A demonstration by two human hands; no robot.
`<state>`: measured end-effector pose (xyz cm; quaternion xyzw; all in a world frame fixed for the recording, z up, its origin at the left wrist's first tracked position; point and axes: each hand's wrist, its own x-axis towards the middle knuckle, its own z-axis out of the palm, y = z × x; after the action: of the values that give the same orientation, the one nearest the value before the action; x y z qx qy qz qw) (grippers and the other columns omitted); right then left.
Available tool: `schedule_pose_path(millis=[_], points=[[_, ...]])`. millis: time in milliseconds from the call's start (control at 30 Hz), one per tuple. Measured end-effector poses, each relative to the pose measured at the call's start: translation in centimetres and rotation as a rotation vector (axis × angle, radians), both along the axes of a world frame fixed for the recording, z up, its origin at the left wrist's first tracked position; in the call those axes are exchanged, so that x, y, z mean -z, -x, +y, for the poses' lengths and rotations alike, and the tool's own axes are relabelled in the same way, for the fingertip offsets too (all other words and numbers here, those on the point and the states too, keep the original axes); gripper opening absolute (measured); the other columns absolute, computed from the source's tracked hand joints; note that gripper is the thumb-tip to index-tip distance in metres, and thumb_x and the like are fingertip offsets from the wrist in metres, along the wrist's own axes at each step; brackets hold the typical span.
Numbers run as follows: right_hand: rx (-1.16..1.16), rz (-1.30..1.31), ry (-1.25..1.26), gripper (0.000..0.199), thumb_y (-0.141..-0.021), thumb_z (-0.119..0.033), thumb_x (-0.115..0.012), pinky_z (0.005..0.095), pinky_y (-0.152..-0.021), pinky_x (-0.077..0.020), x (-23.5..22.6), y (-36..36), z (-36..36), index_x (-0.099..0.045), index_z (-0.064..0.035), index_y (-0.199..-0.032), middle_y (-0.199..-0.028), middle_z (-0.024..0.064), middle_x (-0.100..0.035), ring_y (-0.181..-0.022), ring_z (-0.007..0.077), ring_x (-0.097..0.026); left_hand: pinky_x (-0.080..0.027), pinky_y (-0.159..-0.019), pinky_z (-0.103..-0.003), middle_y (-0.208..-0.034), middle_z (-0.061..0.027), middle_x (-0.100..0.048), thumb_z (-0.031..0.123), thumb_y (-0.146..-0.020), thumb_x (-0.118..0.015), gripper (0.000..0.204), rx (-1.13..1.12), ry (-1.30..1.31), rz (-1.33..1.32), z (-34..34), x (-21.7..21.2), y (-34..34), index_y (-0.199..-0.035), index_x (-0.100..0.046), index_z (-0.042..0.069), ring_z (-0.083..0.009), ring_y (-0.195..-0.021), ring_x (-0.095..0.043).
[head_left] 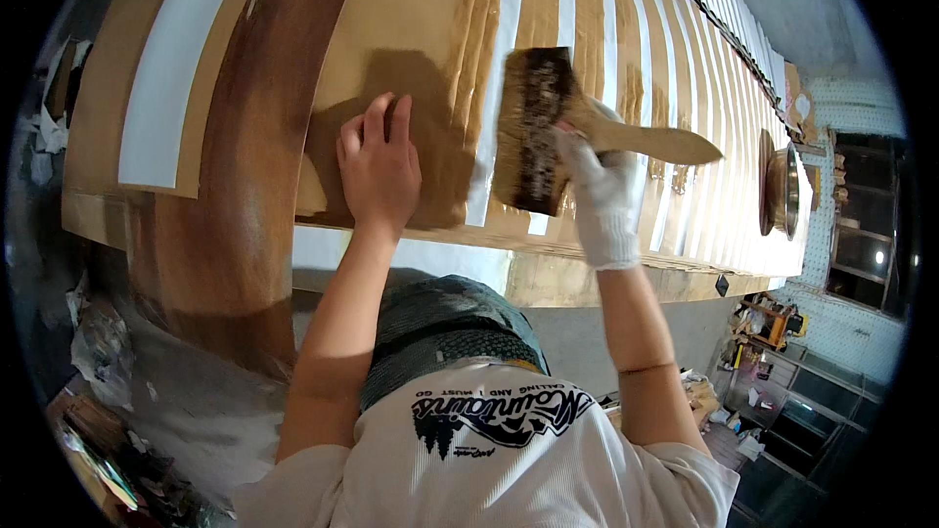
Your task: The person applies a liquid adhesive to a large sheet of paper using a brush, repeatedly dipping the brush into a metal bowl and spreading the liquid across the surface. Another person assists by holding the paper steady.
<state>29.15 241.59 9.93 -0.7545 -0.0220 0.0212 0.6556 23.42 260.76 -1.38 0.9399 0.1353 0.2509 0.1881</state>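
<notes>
Clenched in our gloved right hand [602,198], the wide brush [536,127] lies bristles-down on the fanned brown paper sheets [587,29] near the front edge of the workbench [587,279], while our bare left hand [377,171] lies open and flat on the wet top sheet [411,98], gripping nothing. We judge that a heavy stroke could drag or wrinkle the soaked sheet if that palm lifts, or smear paste onto the white strips [171,68] alongside.
</notes>
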Motion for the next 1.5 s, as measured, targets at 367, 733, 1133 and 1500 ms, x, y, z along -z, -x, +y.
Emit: schedule_pose_path(millis=[367,733,1133,1500], points=[[-0.008,-0.366,0.117,0.038,-0.089,-0.004,-0.067,0.0327,-0.086,-0.0586,0.5,-8.4,-3.4,-0.062,0.0008,-0.127,-0.123,0.0202,-0.065,-0.100,0.0218,-0.069,-0.039,-0.103,-0.044,-0.141,-0.0042,-0.050,0.010,-0.097,-0.054,0.040,-0.015,-0.025,0.052,-1.7,-3.4,-1.7,-0.137,-0.056,0.013,-0.0302,-0.116,-0.048],[-0.108,-0.456,0.274,0.042,-0.085,-0.010,-0.074,0.0383,-0.091,-0.0527,-4.0,-11.3,0.5,-0.062,-0.0011,-0.124,-0.111,0.0182,-0.070,-0.102,0.0292,-0.068,-0.023,-0.119,-0.050,-0.157,-0.0079,-0.038,0.019,-0.102,-0.046,0.048,0.008,-0.098,0.123,-3.5,-7.3,-4.5,-0.148,-0.044,0.010,-0.0322,-0.146,-0.031],[0.061,-0.298,0.518,0.042,-0.089,-0.013,-0.070,0.0339,-0.087,-0.0554,-12.3,-20.3,-0.6,-0.062,-0.0031,-0.129,-0.106,0.0137,-0.073,-0.097,0.0224,-0.070,-0.017,-0.122,-0.052,-0.161,-0.0115,-0.030,0.018,-0.101,-0.045,0.052,0.009,-0.088,0.253,-3.5,-11.8,-4.1,-0.152,-0.039,0.006,-0.0350,-0.150,-0.023],[0.069,-0.227,0.602,0.037,-0.089,-0.025,-0.069,0.0393,-0.084,-0.0554,-14.0,-28.8,0.1,-0.066,-0.0051,-0.119,-0.104,0.0179,-0.071,-0.093,0.0288,-0.070,-0.016,-0.121,-0.055,-0.160,-0.0172,-0.031,0.018,-0.101,-0.041,0.051,0.032,-0.088,0.294,-4.0,-14.5,-5.0,-0.149,-0.042,0.001,-0.0396,-0.150,-0.023]])
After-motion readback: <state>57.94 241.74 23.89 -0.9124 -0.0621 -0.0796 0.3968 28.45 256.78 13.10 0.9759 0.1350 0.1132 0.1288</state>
